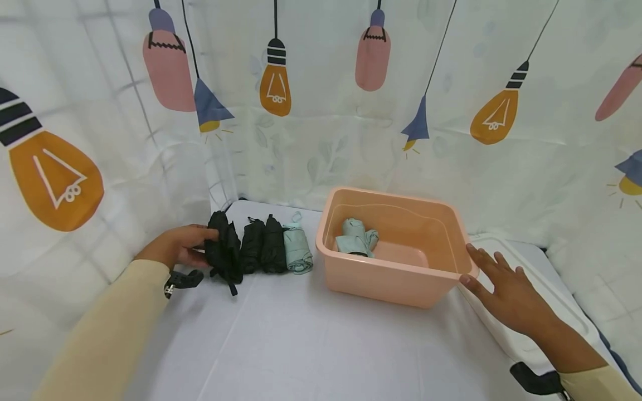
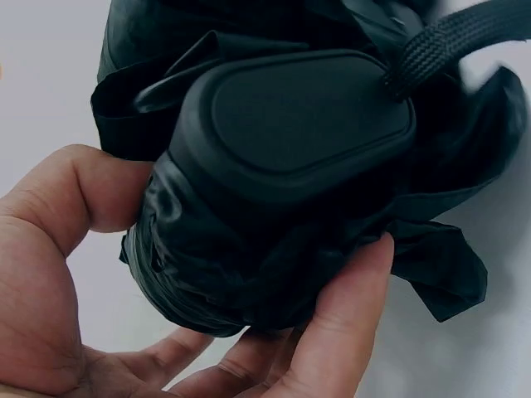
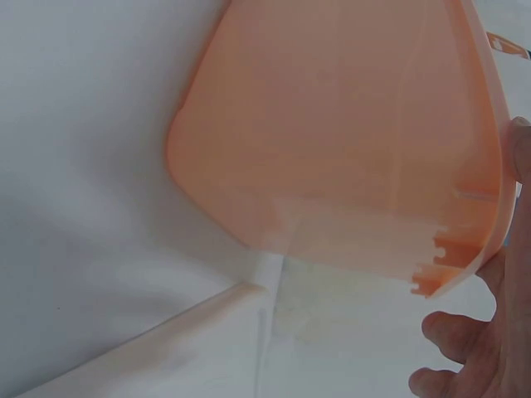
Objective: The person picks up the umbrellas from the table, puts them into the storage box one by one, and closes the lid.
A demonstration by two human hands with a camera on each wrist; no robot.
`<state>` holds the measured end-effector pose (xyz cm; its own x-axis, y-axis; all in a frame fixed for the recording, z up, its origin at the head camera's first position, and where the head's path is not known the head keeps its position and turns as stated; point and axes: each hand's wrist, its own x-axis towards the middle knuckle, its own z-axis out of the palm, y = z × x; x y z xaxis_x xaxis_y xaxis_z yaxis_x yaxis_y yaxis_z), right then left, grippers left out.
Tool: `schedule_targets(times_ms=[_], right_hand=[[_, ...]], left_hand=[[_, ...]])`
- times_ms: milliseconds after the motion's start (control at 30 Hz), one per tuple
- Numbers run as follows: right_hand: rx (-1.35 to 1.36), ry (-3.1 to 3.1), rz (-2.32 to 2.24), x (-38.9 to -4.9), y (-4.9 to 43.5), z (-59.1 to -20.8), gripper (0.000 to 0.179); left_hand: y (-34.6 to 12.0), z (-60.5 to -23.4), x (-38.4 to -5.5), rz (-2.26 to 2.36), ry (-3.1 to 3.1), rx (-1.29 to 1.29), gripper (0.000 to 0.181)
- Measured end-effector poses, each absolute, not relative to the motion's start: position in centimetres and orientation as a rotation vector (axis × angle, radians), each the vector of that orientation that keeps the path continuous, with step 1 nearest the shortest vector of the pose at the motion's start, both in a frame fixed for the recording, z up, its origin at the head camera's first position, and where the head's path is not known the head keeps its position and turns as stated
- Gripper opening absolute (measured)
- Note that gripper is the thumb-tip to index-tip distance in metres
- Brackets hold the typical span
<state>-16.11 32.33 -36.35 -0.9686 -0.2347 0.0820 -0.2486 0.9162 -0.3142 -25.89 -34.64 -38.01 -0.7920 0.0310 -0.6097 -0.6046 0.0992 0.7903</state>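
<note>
My left hand (image 1: 180, 245) grips a black folded umbrella (image 1: 224, 250) at the left end of a row on the table. In the left wrist view, thumb and fingers wrap the umbrella's (image 2: 303, 116) bundled fabric beside its flat oval handle end, where a braided strap comes out. Two more black folded umbrellas (image 1: 273, 248) and a pale green one (image 1: 297, 250) stand to its right. At the peach plastic tub (image 1: 386, 287), my right hand (image 1: 511, 295) touches the right rim with spread fingers. Pale green folded umbrellas (image 1: 355, 239) lie in the tub's left part.
A white lid-like plastic piece (image 1: 577, 320) lies on the table right of the tub, partly under my right arm. Patterned curtains (image 1: 321, 150) hang close behind and on both sides. White cloth (image 1: 321, 351) covers the table.
</note>
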Motion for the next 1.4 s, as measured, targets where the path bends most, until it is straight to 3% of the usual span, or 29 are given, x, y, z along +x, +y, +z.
schedule_targets(times_ms=[200, 467, 767, 1400], right_hand=[[0.377, -3.041, 0.507, -16.1, 32.4, -36.3, 0.075], [0.403, -3.028, 0.520, -16.0, 32.4, -36.7, 0.073], [0.398, -3.034, 0.525, -15.8, 32.3, -36.6, 0.074], [0.395, -3.032, 0.556, -16.0, 32.7, -36.5, 0.074]], left_hand=[[-34.1, -36.3, -26.3, 1.790, 1.878, -0.506, 0.081], [-33.7, -35.3, -26.5, 1.806, 1.910, -0.376, 0.073], [-32.8, -33.8, -26.6, 1.894, 1.834, -0.220, 0.082], [-28.5, -31.6, -26.7, 1.974, 1.793, -0.169, 0.087]])
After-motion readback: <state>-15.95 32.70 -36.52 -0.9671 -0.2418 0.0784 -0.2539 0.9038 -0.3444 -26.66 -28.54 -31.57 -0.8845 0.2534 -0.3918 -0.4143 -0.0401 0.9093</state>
